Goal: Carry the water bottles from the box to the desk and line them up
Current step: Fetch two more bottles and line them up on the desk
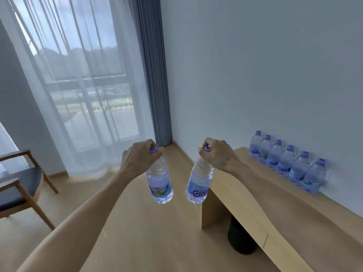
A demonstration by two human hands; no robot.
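I hold two clear water bottles with purple caps, each hanging by its neck above the floor. My left hand (140, 156) grips the cap of the left bottle (160, 183). My right hand (218, 154) grips the cap of the right bottle (199, 183), which hangs just left of the desk's end. Several matching bottles (286, 161) stand in a row against the wall on the light wooden desk (261, 203). The box is out of view.
A dark round bin (239, 238) sits under the desk. A wooden chair with a dark seat (21, 185) stands at the left. Sheer and grey curtains (149, 75) cover the window ahead. Wooden floor lies between the chair and the desk.
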